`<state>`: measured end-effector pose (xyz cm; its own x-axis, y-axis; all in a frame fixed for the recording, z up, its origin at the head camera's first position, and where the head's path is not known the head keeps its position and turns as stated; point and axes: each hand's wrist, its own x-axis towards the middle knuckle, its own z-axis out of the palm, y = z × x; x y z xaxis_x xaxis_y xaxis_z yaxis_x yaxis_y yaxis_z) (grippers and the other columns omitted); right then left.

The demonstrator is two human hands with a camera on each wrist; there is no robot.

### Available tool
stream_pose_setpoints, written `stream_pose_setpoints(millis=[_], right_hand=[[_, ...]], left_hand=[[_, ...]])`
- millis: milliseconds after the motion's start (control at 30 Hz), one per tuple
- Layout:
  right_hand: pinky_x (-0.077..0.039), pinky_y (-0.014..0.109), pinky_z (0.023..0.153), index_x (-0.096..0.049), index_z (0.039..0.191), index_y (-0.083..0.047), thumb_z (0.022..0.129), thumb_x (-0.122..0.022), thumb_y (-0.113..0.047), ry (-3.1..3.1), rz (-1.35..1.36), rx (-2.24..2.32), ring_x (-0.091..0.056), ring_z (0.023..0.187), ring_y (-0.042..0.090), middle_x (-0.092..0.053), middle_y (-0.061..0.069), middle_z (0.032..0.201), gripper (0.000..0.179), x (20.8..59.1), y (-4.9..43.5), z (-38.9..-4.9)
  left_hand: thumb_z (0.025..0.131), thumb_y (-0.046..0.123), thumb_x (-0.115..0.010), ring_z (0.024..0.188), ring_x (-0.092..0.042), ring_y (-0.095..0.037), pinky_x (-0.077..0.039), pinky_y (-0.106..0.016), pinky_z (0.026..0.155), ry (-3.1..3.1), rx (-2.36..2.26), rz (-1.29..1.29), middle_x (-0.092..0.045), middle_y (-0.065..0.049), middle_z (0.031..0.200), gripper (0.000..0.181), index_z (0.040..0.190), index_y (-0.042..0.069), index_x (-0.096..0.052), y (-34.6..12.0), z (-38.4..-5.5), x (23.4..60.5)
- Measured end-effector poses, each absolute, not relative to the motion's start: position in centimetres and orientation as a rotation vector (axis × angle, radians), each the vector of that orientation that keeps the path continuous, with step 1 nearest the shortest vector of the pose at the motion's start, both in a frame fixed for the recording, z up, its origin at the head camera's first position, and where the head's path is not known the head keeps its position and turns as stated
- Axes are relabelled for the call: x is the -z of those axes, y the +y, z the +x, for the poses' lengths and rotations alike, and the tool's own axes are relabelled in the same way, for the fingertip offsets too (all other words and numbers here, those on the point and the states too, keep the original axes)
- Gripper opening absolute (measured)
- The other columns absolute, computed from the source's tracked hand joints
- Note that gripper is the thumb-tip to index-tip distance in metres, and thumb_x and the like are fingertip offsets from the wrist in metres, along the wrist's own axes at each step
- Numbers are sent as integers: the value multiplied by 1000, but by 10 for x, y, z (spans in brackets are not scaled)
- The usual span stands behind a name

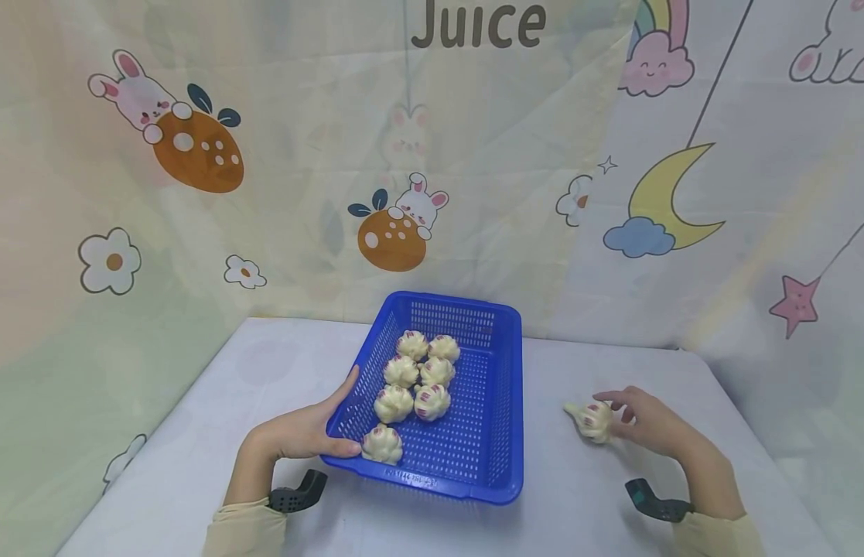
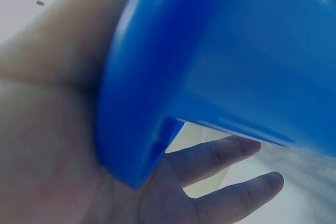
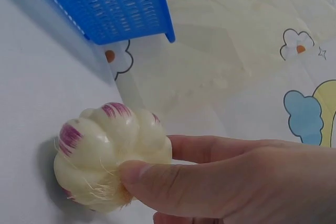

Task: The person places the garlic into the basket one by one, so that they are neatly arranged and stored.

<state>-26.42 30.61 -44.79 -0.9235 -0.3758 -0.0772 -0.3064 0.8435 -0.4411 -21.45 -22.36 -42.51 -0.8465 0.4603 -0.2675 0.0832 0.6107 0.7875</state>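
Note:
My left hand grips the near left corner of a blue plastic basket, the thumb over its rim. In the left wrist view the basket's rim lies against the palm and two fingers extend beneath it. Several garlic bulbs, cream with purple streaks, sit along the basket's left side. To the right of the basket, my right hand pinches a single garlic bulb between thumb and fingers, its stem pointing left. The right wrist view shows the thumb at the bulb's root end.
A white tabletop lies under the basket. Behind it hangs a cloth backdrop printed with rabbits, flowers and a moon. Dark wrist devices are on both forearms.

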Motion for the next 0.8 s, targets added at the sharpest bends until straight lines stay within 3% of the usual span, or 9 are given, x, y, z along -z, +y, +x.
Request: stream_pose_setpoints(millis=[133,267,400,600,800], right_hand=[[-51,45,74,-57,124,-7,79,-76,-22,2873,-527,687,-58,100,35,-56,16,114,51,451,307,-265],[-45,60,89,-56,120,-5,78,-76,-23,2850,-535,761,-54,114,44,-56,20,124,50,456,308,-266],[-46,57,92,-53,120,-4,78,-76,-21,2800,-533,824,-56,115,42,-60,17,122,51,459,307,-268],[-52,51,84,-49,132,-3,78,-76,-22,2775,-568,856,-63,101,36,-60,21,119,63,460,307,-268],[-51,49,87,-58,122,-3,78,-76,-19,2793,-561,887,-59,108,38,-62,17,119,50,462,303,-266]], left_hand=[[79,44,-73,145,-12,-41,-21,-59,113,2395,-1130,434,8,-17,160,118,150,25,20,-223,-214,424],[79,44,-73,145,-12,-42,-22,-59,112,2399,-1122,438,7,-18,159,119,150,23,20,-222,-212,422],[79,45,-73,144,-13,-42,-22,-59,112,2401,-1115,435,7,-18,159,118,150,24,20,-222,-213,422],[79,45,-72,145,-10,-41,-21,-59,113,2395,-1125,430,8,-16,160,118,150,26,20,-222,-215,423],[79,47,-72,146,-9,-41,-21,-60,112,2394,-1119,417,9,-15,160,118,150,27,20,-224,-216,427]])
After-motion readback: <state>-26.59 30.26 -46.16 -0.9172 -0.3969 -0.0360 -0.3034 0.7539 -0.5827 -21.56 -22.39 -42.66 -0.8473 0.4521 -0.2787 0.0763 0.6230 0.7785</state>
